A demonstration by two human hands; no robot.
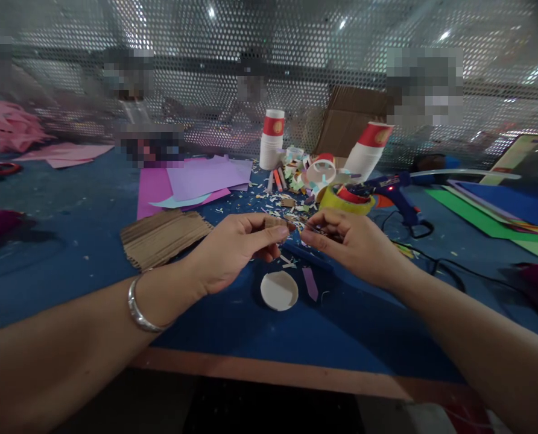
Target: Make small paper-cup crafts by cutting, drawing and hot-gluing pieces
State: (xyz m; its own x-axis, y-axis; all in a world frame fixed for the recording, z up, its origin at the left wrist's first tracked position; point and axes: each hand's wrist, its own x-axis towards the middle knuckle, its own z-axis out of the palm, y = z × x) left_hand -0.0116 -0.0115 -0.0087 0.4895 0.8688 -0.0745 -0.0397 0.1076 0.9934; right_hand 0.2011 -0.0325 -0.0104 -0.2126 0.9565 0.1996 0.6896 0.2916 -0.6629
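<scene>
My left hand [246, 244] pinches a small piece of brown cardboard [275, 223] between thumb and fingers. Close by on the right, my right hand [348, 244] is closed, with a thin dark thing at its fingertips that is too small to name. Below both hands a shallow white round cup base [279, 292] lies on the blue table [233, 328]. To its right is a purple paper strip [310, 284]. A sheet of corrugated cardboard [163, 240] lies beside my left wrist.
A blue glue gun [398, 196] with a lit red light and trailing cord stands right of a yellow tape roll [348, 202]. Stacked paper cups [272, 147] rise behind paper scraps. Purple paper [210, 179] lies left, coloured sheets [486, 217] right. Behind is a perforated metal screen [205, 78].
</scene>
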